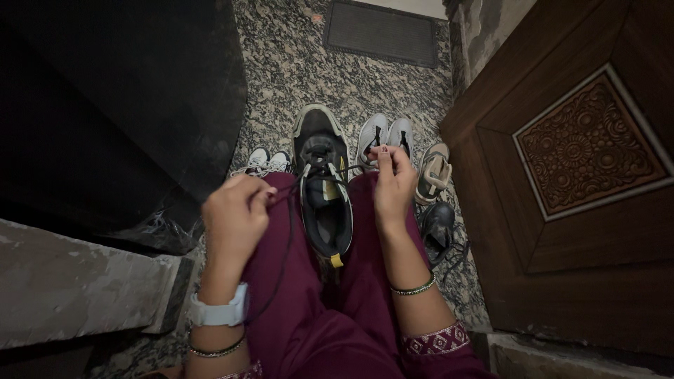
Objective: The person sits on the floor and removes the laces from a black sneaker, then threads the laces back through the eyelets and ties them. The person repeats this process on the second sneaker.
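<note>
Closest to me are the maroon fabric trousers (330, 330) stretched over my knees, with embroidered cuffs at my wrists, a white watch on the left wrist and thin bangles on both. Resting on my lap, toe pointing away from me, is the black and white sports shoe with a yellow heel tab (324, 189). Its thin dark lace (284, 253) runs out of the upper eyelets to both sides.

My left hand (235, 214) is curled closed, its fingers pressed together and pinching one end of the lace, which hangs in a long slack loop down beside my thigh. My right hand (393, 184) is raised just beside the shoe's right edge, fingers pinching the other lace end near the eyelets.

As I judge it, the lacing is partly along: the lower part near the toe looks threaded, though the dim light blurs the detail, while the shoe's mouth gapes wide, both ends are loose and no knot or bow shows. Tightening and tying seem left to do.

On the speckled granite floor (295, 63) past my knees stand a pair of white sneakers (385, 137), a smaller white pair (267, 160), a beige sandal (434, 172) and a black shoe (437, 228), near a carved brown wooden door (583, 182).
</note>
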